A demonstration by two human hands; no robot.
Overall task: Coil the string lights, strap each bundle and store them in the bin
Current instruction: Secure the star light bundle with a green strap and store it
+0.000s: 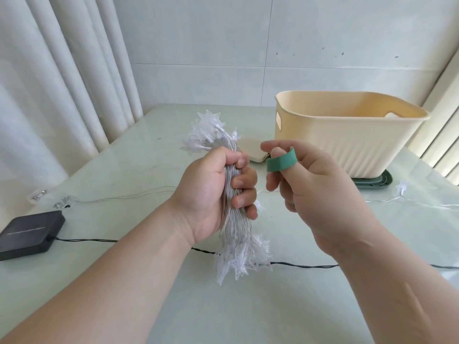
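Count on bench: mostly 1 of ea.
2 hands, i.e. left hand + right hand; 1 coiled light bundle; 1 green strap; 1 beige bin; 1 green tray; 1 black box w/ 1 black cable; 1 small beige item; approx. 3 loose star lights (2 left side, 1 right side).

Bare forearms, bare left hand, bare right hand

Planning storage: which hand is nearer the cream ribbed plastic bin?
Right. The right hand, pinching a green strap, is in front of the bin; the left hand, gripping the bundle of clear star lights, is farther left.
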